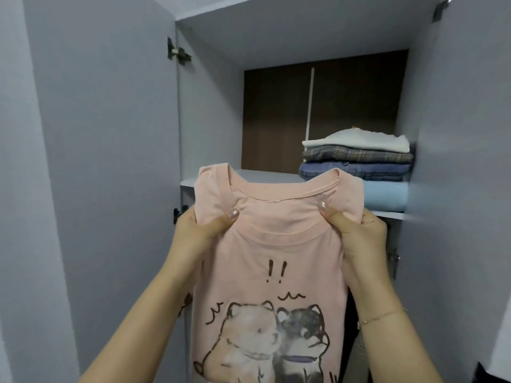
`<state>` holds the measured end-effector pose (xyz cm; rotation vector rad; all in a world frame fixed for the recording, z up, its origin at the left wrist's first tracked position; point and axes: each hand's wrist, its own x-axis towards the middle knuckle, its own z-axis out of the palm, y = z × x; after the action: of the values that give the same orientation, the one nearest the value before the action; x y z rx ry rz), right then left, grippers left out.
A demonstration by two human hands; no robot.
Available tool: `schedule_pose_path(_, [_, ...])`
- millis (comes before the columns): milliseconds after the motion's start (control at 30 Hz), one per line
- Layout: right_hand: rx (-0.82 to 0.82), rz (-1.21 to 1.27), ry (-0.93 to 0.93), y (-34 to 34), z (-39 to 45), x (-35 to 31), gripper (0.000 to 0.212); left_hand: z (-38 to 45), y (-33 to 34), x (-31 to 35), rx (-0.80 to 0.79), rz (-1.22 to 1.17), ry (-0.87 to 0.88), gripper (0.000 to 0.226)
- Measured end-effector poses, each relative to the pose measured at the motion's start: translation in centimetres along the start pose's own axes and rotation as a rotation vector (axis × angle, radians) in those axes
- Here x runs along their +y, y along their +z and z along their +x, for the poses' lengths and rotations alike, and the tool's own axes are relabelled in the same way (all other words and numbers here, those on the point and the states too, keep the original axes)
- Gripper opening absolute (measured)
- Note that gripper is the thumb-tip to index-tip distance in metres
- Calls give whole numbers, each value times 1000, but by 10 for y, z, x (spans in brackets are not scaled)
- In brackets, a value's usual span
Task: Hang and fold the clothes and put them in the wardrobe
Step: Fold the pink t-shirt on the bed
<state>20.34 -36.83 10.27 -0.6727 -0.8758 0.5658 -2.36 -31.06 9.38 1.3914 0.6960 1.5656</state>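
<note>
Head view: both hands, left hand (197, 230); right hand (362, 236), pinch pink shirt (276, 258) shoulders.

Both arms raised; left hand (203, 230), right hand (359, 233) clenched, thumbs forward

One wide-angle head-worn view looks forward and slightly upward into an open wardrobe (210, 106), close enough that its doors fill both edges. Both forearms reach in from the bottom, and the shelf (265, 176) sits near mid-frame.
</note>
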Motion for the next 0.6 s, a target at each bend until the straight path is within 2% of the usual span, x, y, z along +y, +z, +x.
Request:
schedule_pose_path(233, [164, -119, -59, 42, 104, 14, 6, 142, 18, -17, -208, -145, -34, 20])
schedule_pose_path(333, [210, -167, -120, 62, 145, -5, 8, 196, 35, -4, -316, -244, -61, 28])
schedule_pose_path(433, [255, -187, -125, 76, 184, -38, 18, 243, 58, 21, -441, -359, -97, 49])
schedule_pose_path(533, [274, -260, -151, 86, 227, -77, 36, 287, 89, 50, -559, -434, -136, 47])
schedule_pose_path(600, [289, -334, -169, 91, 255, -101, 38, 314, 116, 69, -606, -469, -176, 41])
